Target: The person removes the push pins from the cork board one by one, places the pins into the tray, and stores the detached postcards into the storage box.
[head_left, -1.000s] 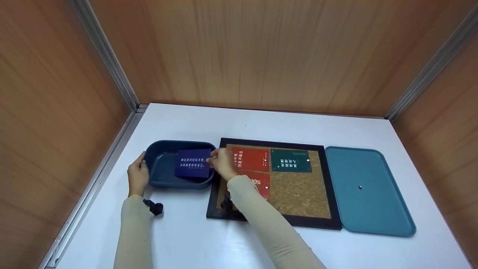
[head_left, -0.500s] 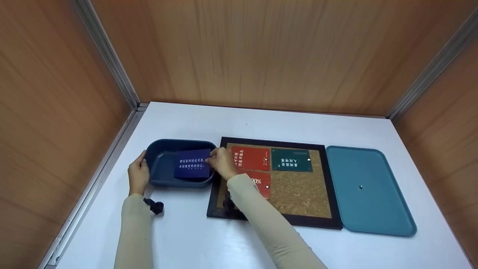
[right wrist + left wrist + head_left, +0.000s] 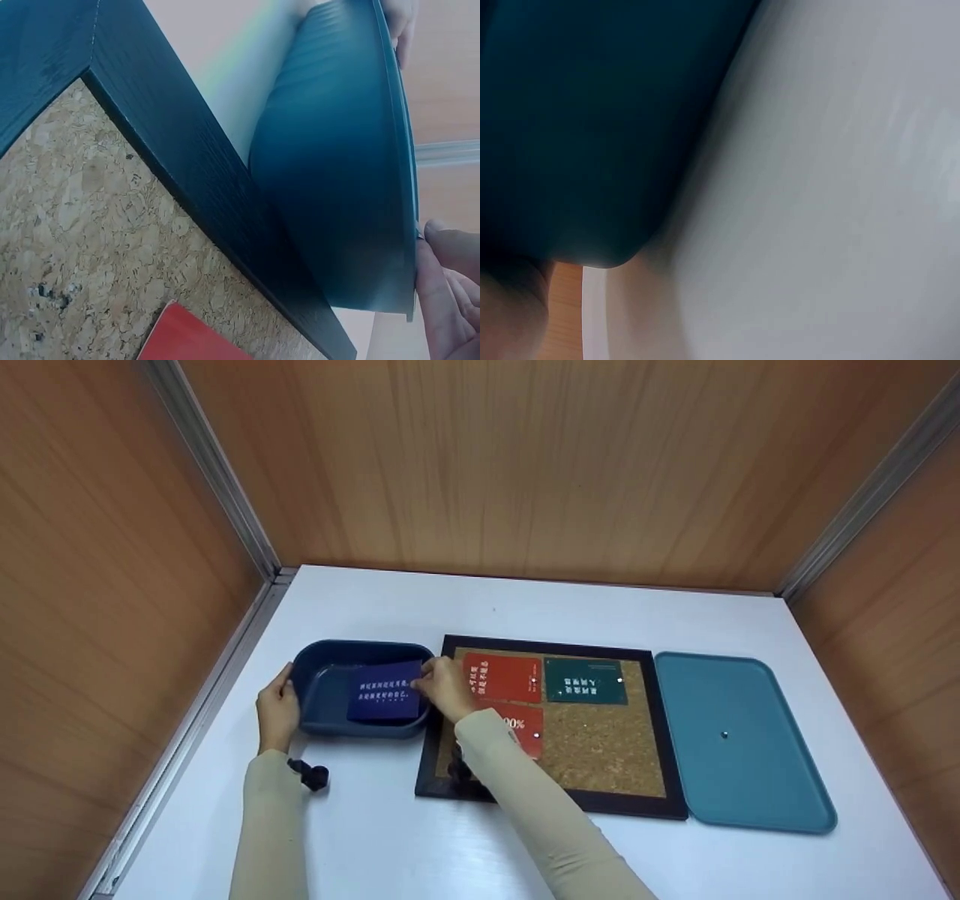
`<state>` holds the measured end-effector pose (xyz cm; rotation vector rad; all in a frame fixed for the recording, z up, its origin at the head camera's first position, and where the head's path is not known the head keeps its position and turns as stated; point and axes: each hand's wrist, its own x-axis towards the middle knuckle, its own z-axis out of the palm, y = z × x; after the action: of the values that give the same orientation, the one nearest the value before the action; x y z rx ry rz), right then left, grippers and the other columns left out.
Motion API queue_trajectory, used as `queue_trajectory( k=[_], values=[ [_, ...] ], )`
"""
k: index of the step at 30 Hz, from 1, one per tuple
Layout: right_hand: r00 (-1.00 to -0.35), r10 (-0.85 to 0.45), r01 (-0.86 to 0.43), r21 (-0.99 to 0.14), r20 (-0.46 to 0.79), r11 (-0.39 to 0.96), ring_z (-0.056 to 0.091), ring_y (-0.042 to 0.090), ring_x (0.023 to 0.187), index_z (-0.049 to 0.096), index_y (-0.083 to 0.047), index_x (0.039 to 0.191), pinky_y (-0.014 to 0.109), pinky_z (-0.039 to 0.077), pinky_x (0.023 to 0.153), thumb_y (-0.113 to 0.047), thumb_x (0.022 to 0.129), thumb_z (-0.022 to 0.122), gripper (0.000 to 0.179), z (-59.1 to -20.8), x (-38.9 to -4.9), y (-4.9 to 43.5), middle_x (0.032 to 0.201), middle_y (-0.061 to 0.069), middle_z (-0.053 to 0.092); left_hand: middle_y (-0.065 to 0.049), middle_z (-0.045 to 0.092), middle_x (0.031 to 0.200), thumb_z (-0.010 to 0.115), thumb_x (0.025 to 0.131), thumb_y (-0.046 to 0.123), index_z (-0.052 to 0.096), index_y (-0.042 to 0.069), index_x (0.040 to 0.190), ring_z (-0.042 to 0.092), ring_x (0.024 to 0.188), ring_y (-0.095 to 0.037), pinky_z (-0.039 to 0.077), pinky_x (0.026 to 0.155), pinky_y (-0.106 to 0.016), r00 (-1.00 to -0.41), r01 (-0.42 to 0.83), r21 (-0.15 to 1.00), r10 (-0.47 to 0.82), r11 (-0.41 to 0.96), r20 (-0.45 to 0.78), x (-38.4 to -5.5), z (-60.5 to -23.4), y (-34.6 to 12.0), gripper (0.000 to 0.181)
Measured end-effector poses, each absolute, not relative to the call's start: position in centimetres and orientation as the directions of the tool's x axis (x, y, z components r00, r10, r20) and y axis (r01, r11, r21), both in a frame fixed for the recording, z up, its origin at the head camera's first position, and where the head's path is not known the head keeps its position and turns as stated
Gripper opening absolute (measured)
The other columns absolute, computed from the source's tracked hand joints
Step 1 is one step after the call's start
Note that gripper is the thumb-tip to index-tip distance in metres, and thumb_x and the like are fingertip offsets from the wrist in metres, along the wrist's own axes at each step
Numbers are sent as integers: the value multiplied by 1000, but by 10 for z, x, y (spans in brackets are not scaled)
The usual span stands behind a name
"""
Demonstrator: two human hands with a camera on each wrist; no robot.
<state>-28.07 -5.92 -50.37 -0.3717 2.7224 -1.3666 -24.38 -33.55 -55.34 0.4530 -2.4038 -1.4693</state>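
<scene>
A dark blue plastic basin (image 3: 322,727) stands at the left of the table, with a purple card (image 3: 385,690) bearing white writing inside it. My left hand (image 3: 277,711) grips the basin's left end, its thumb at the rim. My right hand (image 3: 448,688) pinches the card's right edge between thumb and finger, just over the basin's right rim. In the right wrist view, the fingers (image 3: 442,307) of that hand are close beside the rim; the card is hidden there behind the basin wall. The left wrist view shows mostly the basin's dark outer side (image 3: 585,135).
Right of the basin lies a cork board (image 3: 600,750) in a black frame. Two red cards (image 3: 506,679) and a green card (image 3: 585,681) lie on it, with small pins on them. Farther right is a teal tray (image 3: 750,780) with one small shiny pin (image 3: 724,734).
The purple card has shifted slightly left and toward the near side of the basin, with the right hand still pinching it. The left hand keeps its place on the basin.
</scene>
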Motion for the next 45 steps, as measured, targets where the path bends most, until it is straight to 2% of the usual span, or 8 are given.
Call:
queue_trajectory(
  k=[8, 16, 24, 31, 45],
  values=[
    [-955, -268, -274, -725, 127, 632, 72, 17, 83, 72, 5, 101, 23, 58, 67, -11, 83, 75, 24, -506, -279, -62, 97, 16, 74, -19, 36, 151, 31, 102, 2, 39, -1, 145, 30, 143, -31, 26, 118, -43, -911, -101, 902, -404, 420, 86, -243, -555, -336, 43],
    [-946, -303, -299, -684, 119, 666, 71, 15, 82, 73, 3, 102, 23, 58, 67, -13, 84, 74, 24, -504, -277, -62, 98, 15, 74, -18, 36, 151, 30, 102, 2, 39, 0, 145, 30, 143, -31, 27, 118, -42, -908, -116, 908, -414, 402, 67, -241, -556, -337, 44],
    [-945, -315, -290, -676, 90, 678, 65, 8, 71, 75, -2, 104, 20, 55, 62, -16, 88, 71, 22, -503, -276, -61, 97, 10, 75, -17, 36, 152, 30, 103, 3, 39, 0, 145, 29, 143, -30, 26, 119, -41, -911, -104, 910, -406, 402, 75, -240, -555, -336, 43],
    [-952, -299, -262, -673, 64, 692, 71, 17, 90, 72, 0, 108, 26, 59, 73, -16, 88, 70, 26, -503, -275, -61, 106, 14, 73, -16, 35, 152, 30, 103, 4, 38, 1, 146, 28, 144, -29, 25, 119, -41, -913, -111, 912, -403, 395, 63, -239, -554, -336, 43],
    [-952, -291, -266, -713, 90, 648, 71, 19, 94, 72, 3, 107, 27, 59, 76, -13, 89, 68, 24, -505, -279, -60, 107, 16, 72, -18, 36, 151, 31, 103, 3, 40, 0, 145, 30, 143, -31, 26, 118, -42, -912, -101, 911, -403, 399, 76, -244, -555, -337, 43]
  ],
)
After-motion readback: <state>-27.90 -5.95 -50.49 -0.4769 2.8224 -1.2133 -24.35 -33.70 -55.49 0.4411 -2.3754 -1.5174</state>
